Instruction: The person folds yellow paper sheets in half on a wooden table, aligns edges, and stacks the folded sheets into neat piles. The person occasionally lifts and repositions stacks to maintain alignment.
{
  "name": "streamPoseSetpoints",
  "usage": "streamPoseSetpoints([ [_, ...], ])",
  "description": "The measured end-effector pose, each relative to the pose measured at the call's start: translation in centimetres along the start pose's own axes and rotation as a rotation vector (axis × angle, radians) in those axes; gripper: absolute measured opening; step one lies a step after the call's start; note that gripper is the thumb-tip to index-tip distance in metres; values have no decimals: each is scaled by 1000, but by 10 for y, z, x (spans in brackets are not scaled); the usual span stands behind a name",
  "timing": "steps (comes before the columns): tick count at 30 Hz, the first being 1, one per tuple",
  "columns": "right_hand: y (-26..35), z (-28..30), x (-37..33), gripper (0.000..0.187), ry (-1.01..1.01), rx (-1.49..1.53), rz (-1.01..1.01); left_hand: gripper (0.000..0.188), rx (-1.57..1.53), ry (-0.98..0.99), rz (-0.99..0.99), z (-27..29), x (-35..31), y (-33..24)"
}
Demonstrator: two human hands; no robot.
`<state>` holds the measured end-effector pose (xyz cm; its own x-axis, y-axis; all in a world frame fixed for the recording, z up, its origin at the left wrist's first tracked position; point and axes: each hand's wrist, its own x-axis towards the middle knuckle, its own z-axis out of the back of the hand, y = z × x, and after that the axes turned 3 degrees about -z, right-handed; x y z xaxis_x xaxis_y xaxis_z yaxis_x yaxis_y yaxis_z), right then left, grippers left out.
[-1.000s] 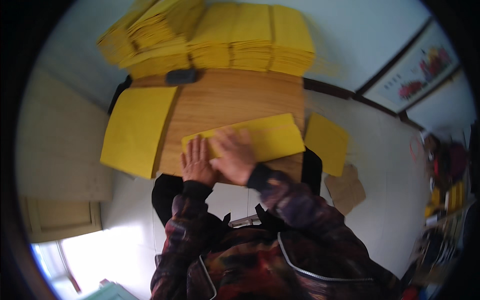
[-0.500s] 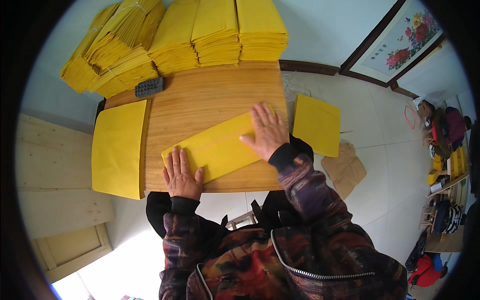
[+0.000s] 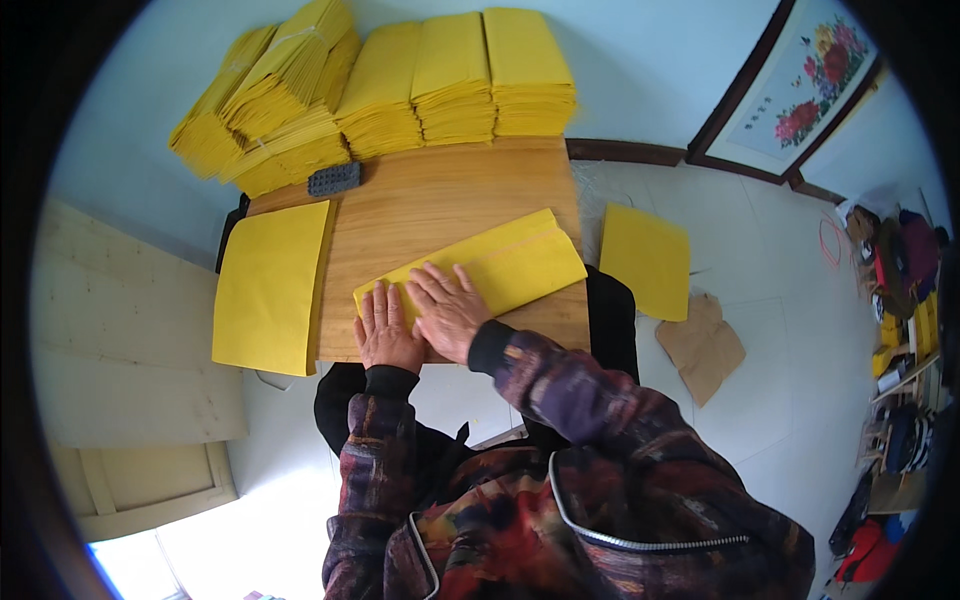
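A long folded sheet of yellow paper (image 3: 525,262) lies slantwise across the front of the wooden table, its right end higher than its left. My left hand (image 3: 388,328) rests flat on the sheet's left end, fingers pointing away from me. Right beside it, my right hand (image 3: 447,310) presses down with fingers stretched out, its thumb side close to the left hand. Both hands are open and grip nothing. Along the upper part of the sheet runs a faint pinkish line.
A flat yellow stack (image 3: 268,288) lies at the table's left edge. Tall bundles of folded yellow paper (image 3: 452,70) line the back, with a dark grey textured block (image 3: 334,179) before them. Right of the wooden table (image 3: 420,185) are another yellow stack (image 3: 645,262) and brown paper (image 3: 700,350).
My right hand has slid left along the folded sheet, from its right end to beside my left hand. The left hand stays at the left end. The whole view has shifted slightly.
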<state>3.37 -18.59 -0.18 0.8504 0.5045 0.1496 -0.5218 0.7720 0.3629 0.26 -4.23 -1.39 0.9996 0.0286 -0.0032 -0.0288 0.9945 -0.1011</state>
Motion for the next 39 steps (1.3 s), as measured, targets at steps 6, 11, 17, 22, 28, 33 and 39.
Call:
streamPoseSetpoints([
  [6,-66,18,-18,71,-29,-79,-209,71,-62,-52,-11,-1,-1,0],
  [11,-129,61,-51,71,-33,-109,-398,71,-61,-17,13,2,0,-2],
  [17,-95,57,-40,64,-134,-205,-337,71,-87,-14,17,4,0,-3],
  [22,-9,9,-2,56,3,-33,-38,70,-51,-6,23,4,1,-4],
  [28,-73,19,-13,68,-8,-103,-158,70,-68,-45,8,1,-1,-1],
  [33,-128,51,-33,68,-24,-181,-304,70,-75,-42,20,2,-1,-1],
  [39,-137,54,-37,66,-43,-218,-334,70,10,-5,52,16,-12,-13],
])
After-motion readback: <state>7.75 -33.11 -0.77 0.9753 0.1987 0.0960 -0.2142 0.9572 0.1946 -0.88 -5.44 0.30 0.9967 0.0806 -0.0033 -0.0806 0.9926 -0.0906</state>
